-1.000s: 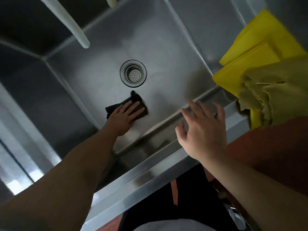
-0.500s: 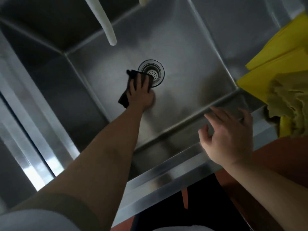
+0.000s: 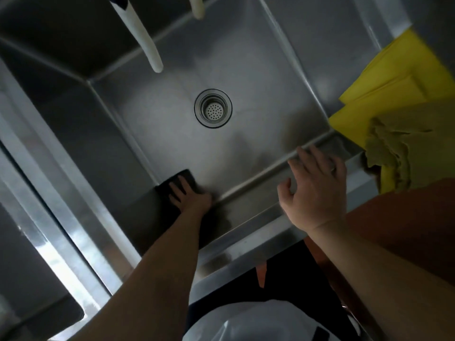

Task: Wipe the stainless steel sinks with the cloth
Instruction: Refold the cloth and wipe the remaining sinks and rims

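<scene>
I look down into a deep stainless steel sink (image 3: 258, 77) with a round perforated drain (image 3: 213, 108) in the middle of its floor. My left hand (image 3: 190, 196) lies flat on a black cloth (image 3: 172, 185), pressing it on the sink floor in the near-left corner, where the floor meets the front and left walls. My right hand (image 3: 317, 190) rests with spread fingers on the sink's front rim (image 3: 246, 242), holding nothing.
Two pale faucet spouts (image 3: 145, 35) hang over the back of the basin. Yellow cloths (image 3: 398, 87) and a crumpled olive rag (image 3: 394, 148) lie on the rim at the right. A second basin (image 3: 37, 267) adjoins on the left behind a steel divider.
My left hand has slid the black cloth from beside the drain back toward me into the near-left corner. My right hand has stayed on the front rim.
</scene>
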A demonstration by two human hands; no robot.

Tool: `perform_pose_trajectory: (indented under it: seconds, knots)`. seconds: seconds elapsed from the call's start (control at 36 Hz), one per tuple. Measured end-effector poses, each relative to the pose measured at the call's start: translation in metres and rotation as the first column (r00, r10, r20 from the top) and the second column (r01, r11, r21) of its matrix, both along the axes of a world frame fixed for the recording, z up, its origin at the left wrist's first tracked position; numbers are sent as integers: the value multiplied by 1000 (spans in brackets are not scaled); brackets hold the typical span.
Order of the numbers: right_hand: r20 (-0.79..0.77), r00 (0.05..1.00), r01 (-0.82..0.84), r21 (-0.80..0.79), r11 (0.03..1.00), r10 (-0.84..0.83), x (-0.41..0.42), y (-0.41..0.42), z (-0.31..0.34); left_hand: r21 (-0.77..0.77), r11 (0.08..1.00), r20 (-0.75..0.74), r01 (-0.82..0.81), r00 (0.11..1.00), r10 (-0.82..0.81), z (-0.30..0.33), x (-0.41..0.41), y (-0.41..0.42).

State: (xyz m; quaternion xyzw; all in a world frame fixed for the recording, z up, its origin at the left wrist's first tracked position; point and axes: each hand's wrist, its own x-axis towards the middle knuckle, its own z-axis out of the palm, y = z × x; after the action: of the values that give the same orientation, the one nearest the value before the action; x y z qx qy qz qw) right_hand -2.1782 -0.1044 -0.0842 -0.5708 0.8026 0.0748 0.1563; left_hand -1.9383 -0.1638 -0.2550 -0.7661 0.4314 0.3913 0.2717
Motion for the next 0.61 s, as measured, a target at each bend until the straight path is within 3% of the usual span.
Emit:
perform_pose_trajectory:
  seconds: [0.22,0.28,0.33,0.39,0.44,0.5,0.61]
  knots:
    - [15,1000,23,11,1000,-24,0,-1,2,107,951,45,-291,957,287,7,-33,-21]
    - [22,999,29,2,1000,-29,0,-1,2,79,955,49,-284,958,281,11,-54,-21]
    - [30,999,27,-3,1000,-27,-1,-1,1,69,989,-37,-134,990,137,16,-77,-14]
    - [31,999,20,1,1000,-20,-1,0,0,47,993,-213,104,973,-92,17,-94,-3]
    - [28,999,17,-18,1000,-16,-2,0,-2,-2,932,-381,362,862,-335,10,-101,0]
    - [27,1000,12,-44,999,-10,-1,1,-2,-70,815,-460,575,707,-538,3,-104,-9]
    - [24,1000,-1,-85,996,3,-2,0,-2,-246,561,-379,791,454,-806,-16,-111,-47]
